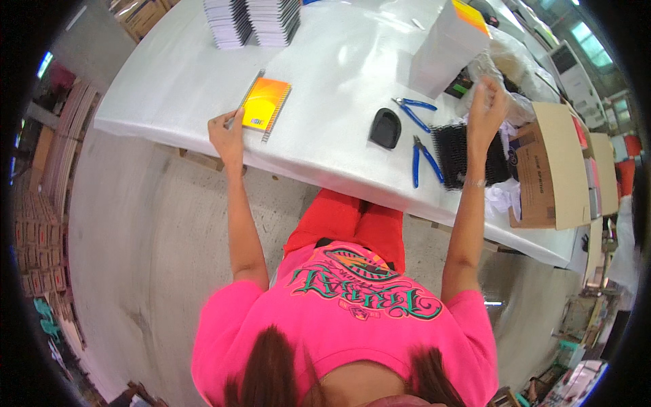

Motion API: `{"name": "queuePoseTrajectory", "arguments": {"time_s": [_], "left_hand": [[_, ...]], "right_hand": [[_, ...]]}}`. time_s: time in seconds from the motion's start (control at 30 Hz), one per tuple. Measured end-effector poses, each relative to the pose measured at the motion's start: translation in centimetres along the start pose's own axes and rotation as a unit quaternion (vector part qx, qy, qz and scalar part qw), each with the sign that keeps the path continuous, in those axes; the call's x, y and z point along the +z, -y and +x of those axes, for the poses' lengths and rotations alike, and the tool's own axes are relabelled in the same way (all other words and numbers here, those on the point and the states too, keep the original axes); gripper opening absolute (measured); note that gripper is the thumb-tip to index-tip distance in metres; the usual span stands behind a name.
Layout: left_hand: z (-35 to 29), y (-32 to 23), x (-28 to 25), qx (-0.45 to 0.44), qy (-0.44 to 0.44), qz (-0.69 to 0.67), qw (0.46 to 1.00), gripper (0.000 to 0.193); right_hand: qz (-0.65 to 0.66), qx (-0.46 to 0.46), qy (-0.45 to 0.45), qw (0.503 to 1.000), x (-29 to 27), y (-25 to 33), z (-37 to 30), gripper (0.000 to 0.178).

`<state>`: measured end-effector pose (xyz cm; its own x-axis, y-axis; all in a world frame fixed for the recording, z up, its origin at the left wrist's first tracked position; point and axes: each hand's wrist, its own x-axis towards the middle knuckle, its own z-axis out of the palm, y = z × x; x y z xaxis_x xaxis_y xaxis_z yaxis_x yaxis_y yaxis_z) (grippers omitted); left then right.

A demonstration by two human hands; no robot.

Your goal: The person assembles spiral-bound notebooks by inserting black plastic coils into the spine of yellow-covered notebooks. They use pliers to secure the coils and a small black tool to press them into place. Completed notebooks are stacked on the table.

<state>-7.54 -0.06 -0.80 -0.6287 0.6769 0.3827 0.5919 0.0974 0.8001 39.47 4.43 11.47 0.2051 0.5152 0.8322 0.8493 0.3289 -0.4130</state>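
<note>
A small orange and yellow spiral notebook (267, 103) lies near the table's front edge, left of the middle. A dark wire coil (278, 112) runs along its right side and sticks out past the lower corner. Another coil-like strip shows along its left side. My left hand (227, 134) is closed at the lower left edge, thumb and finger pinching there. My right hand (489, 105) is raised on the right beside a tall stack of notebooks (444, 54), above the pile of black coils (468, 156). Its fingers are loosely bent, with nothing visible in them.
Two blue-handled pliers (426, 163) and a black rounded tray (386, 128) lie between my hands. An open cardboard box (542, 169) stands at the right end by clear plastic (508, 57). Two notebook stacks (251, 20) stand at the back of the white table (339, 81).
</note>
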Motion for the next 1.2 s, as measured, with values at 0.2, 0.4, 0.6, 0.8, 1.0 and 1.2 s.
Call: {"name": "queuePoseTrajectory", "arguments": {"time_s": [0.2, 0.4, 0.6, 0.8, 1.0, 1.2], "left_hand": [[0.6, -0.8, 0.3, -0.025, 0.052, -0.01, 0.998, 0.043], [-0.1, -1.2, -1.5, -0.032, 0.035, 0.001, 0.999, 0.047], [-2.2, -6.3, -1.9, 0.041, 0.009, -0.065, 0.997, 0.036], [-5.2, -16.5, -3.6, 0.218, 0.049, -0.088, 0.971, 0.034], [-10.0, -19.7, -1.1, 0.404, 0.191, -0.103, 0.889, 0.051], [-13.1, -15.3, 3.4, 0.411, 0.354, 0.095, 0.834, 0.059]], "right_hand": [[0.107, 0.139, 0.008, 0.984, 3.4, -7.2, 14.0, 0.051], [0.184, 0.281, 0.246, 0.909, 6.8, -9.6, 17.4, 0.071], [0.003, 0.091, 0.043, 0.995, 6.0, -9.3, 17.7, 0.052], [0.144, 0.027, 0.121, 0.982, 2.1, 3.9, 8.3, 0.039], [0.24, 0.024, 0.368, 0.898, 0.2, 9.6, -6.9, 0.032], [0.22, 0.062, 0.345, 0.91, -0.9, 8.5, -12.7, 0.04]]}}
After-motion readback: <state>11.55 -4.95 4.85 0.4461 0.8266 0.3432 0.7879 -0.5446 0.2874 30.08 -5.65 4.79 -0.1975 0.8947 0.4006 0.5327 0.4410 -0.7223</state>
